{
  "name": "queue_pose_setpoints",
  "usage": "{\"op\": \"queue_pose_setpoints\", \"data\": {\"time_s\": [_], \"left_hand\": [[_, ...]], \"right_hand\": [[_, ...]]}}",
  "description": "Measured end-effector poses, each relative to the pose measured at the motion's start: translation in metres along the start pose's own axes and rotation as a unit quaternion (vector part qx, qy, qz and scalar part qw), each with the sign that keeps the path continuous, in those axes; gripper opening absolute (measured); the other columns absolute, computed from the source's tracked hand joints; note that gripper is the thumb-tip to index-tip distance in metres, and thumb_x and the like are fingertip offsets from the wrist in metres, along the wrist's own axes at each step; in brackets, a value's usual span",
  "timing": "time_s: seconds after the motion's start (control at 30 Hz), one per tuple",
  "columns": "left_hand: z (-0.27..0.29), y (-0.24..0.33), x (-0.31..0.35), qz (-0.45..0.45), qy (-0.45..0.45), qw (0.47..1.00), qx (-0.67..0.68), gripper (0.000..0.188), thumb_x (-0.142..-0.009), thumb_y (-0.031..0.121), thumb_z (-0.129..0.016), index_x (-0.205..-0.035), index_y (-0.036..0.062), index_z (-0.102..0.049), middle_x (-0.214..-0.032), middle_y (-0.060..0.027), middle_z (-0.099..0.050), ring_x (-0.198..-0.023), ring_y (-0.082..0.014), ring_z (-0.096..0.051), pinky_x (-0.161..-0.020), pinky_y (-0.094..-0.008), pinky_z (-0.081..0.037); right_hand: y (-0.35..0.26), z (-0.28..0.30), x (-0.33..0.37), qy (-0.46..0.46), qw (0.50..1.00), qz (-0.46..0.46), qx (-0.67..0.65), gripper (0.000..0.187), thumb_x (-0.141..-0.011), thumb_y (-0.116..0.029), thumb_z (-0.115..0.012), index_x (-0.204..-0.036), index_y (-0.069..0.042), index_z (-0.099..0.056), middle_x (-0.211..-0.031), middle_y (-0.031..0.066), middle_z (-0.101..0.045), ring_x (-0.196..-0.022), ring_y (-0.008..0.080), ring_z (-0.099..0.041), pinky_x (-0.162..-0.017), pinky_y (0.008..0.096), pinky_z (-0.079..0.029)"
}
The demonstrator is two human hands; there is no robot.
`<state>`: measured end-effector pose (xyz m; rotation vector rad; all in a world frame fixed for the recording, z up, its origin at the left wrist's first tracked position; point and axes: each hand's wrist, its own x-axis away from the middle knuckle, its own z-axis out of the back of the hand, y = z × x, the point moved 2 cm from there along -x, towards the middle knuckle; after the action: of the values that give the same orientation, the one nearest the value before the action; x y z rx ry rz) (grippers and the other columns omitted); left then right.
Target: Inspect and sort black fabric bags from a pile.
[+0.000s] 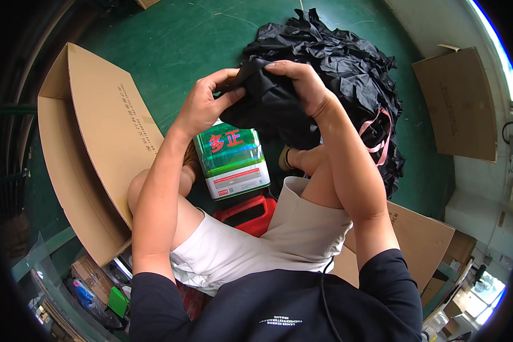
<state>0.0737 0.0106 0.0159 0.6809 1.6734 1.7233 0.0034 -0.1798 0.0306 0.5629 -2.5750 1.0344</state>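
Both hands grip one black cloth piece (268, 105) above the person's knees: the left hand (202, 102) pinches its upper left edge between thumb and curled fingers, while the right hand (302, 85) closes over the top, fingers bent down onto the fabric. The piece hangs between them, bunched. Just below it stands one green and white tin (233, 159), resting between the legs, with one red object (248, 214) nearer the body, partly hidden by the shorts. To the left, one large cardboard box (91, 142) lies open, its flap edge touching the left knee. Beyond the hands, one heap of black cloth (347, 68) with a pink strap (382, 137) sprawls on the green floor (176, 40), which lies bare to the upper left. One cardboard sheet (459, 102) leans at the far right; another (416, 239) lies by the right elbow.
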Motion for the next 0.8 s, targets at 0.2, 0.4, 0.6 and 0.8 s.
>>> {"op": "queue_pose_setpoints", "data": {"time_s": [0.2, 0.4, 0.6, 0.8], "left_hand": [[0.003, -0.009, 0.005, 0.061, -0.047, 0.997, -0.010, 0.020, -0.092, 0.009, -0.064, -0.109, -0.0010, -0.066, -0.091, 0.0006, -0.068, -0.083, -0.0061, -0.058, -0.077, -0.0246, -0.049], [0.013, 0.013, 0.008, 0.119, -0.063, 0.965, 0.223, 0.026, -0.098, 0.016, -0.058, -0.114, -0.0038, -0.064, -0.099, -0.0049, -0.070, -0.087, -0.0080, -0.063, -0.080, -0.0227, -0.051], [0.030, 0.009, 0.010, 0.125, -0.075, 0.956, 0.254, 0.031, -0.100, 0.025, -0.056, -0.112, -0.0033, -0.062, -0.096, -0.0048, -0.070, -0.082, -0.0070, -0.063, -0.077, -0.0207, -0.050], [0.047, -0.010, 0.009, 0.106, -0.098, 0.949, 0.279, 0.037, -0.095, 0.024, -0.065, -0.116, -0.0048, -0.059, -0.102, -0.0080, -0.069, -0.087, -0.0095, -0.065, -0.082, -0.0236, -0.052]], "right_hand": [[0.004, -0.005, -0.005, -0.088, 0.986, 0.001, 0.144, 0.020, -0.090, -0.019, -0.068, -0.092, 0.001, -0.068, -0.079, 0.0036, -0.069, -0.063, 0.0083, -0.064, -0.059, 0.0218, -0.052], [-0.007, 0.012, -0.013, -0.018, 0.939, 0.094, 0.332, 0.022, -0.098, -0.022, -0.060, -0.100, -0.001, -0.067, -0.085, -0.0051, -0.064, -0.079, 0.0007, -0.055, -0.072, 0.0185, -0.045], [-0.016, 0.011, -0.011, 0.027, 0.844, 0.229, 0.484, 0.024, -0.097, -0.021, -0.062, -0.103, 0.002, -0.067, -0.085, -0.0021, -0.065, -0.079, 0.0035, -0.054, -0.074, 0.0220, -0.047], [-0.018, 0.009, -0.011, 0.067, 0.815, 0.289, 0.498, 0.025, -0.094, -0.022, -0.066, -0.100, 0.002, -0.068, -0.082, -0.0002, -0.066, -0.078, 0.0038, -0.054, -0.074, 0.0222, -0.048]]}}
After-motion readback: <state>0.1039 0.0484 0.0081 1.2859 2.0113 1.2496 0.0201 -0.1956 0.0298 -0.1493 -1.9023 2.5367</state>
